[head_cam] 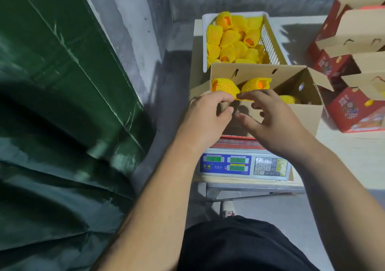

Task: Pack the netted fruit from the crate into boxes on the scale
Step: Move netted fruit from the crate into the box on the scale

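An open cardboard box (258, 72) stands on a digital scale (225, 164). Inside it lie netted fruits in yellow foam mesh: one at the left (224, 86), one in the middle (257, 84), one at the right (290, 99). My left hand (205, 114) grips the box's near wall at its left corner, thumb and fingers curled round the cardboard. My right hand (273, 121) hovers over the near wall with loosely spread fingers, its index fingertip touching yellow netting. Behind the box a white plastic crate (270, 41) holds several more netted fruits (231, 37).
Red and brown printed cartons (352, 108) are stacked on the table at the right. A green tarpaulin (52, 104) fills the left side, with a grey wall behind. The scale sits at the table's front edge (250, 182).
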{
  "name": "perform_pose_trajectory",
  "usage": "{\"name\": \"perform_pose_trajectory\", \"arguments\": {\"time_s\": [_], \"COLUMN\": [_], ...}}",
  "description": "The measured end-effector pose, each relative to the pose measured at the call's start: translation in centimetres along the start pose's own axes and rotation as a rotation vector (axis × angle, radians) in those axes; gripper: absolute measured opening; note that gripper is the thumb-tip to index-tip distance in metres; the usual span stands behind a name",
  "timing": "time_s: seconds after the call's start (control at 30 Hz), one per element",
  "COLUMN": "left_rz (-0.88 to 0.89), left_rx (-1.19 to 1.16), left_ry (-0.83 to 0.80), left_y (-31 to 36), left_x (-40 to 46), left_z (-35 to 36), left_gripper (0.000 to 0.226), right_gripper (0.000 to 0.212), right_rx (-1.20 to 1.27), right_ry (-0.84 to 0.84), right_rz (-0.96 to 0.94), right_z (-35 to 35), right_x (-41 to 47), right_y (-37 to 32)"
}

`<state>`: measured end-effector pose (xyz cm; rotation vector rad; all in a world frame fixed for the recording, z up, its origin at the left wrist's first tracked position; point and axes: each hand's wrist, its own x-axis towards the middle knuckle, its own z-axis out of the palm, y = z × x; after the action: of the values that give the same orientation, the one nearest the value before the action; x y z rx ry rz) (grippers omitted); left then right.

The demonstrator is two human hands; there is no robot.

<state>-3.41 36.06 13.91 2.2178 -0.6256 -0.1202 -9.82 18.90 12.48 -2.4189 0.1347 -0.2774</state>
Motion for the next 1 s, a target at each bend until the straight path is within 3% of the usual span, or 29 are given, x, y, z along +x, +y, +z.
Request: {"name": "perform_pose_trajectory", "arguments": {"time_s": [0.37,0.63,0.7,0.83,1.0], "left_rz": [-0.02,-0.087,-0.13,-0.155,-0.246], "left_rx": [-0.137,-0.238,-0.199,-0.017,0.187], "left_ry": [0.03,0.07,0.079,0.059,-0.02], "left_y": [0.7,0.8,0.4,-0.9,-2.7], "left_x": [5.1,14.8,17.8,23.2,28.1], "left_z": [3.3,5.5,6.1,7.0,7.7], "left_gripper": [0.021,0.021,0.021,0.023,0.026], "right_gripper": [0.034,0.034,0.035,0.045,0.063], "right_rx": [0.126,0.127,0.071,-0.228,-0.514], "right_ry": [0.082,0.055,-0.026,-0.349,-0.554], "right_rz": [-0.05,-0.053,-0.051,0.063,0.121], "right_z": [-1.8,-5.3,-6.1,-5.2,0.0], "right_x": [2.9,14.1,19.0,30.1,38.9], "right_y": [2.7,7.2,9.0,14.0,20.6]}}
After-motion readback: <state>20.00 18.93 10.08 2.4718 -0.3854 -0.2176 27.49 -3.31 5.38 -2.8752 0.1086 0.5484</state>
